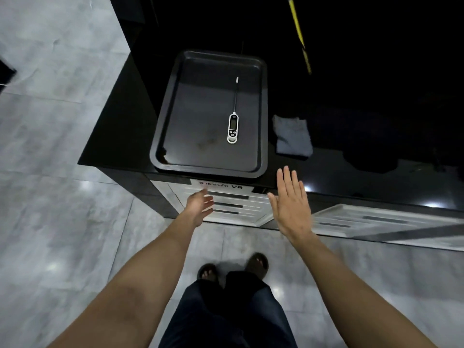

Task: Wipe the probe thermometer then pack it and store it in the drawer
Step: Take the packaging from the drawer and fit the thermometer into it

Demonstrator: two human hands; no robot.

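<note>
A white probe thermometer [233, 128] with a long thin metal probe pointing away from me lies in a dark metal tray [173, 121] on the black counter. A folded grey cloth [292, 136] rests on the counter just right of the tray. Below the counter's front edge sits a white drawer unit [233, 204] with a label. My left hand [200, 203] hovers open in front of the drawers, holding nothing. My right hand [291, 202] is raised flat with fingers spread, below the cloth and near the counter's edge, also holding nothing.
The black counter [120, 136] ends at a corner on the left, with grey tiled floor [62, 172] beyond. A second white drawer unit [376, 222] sits to the right. A yellow strip [297, 26] hangs at the dark back. My feet stand close to the drawers.
</note>
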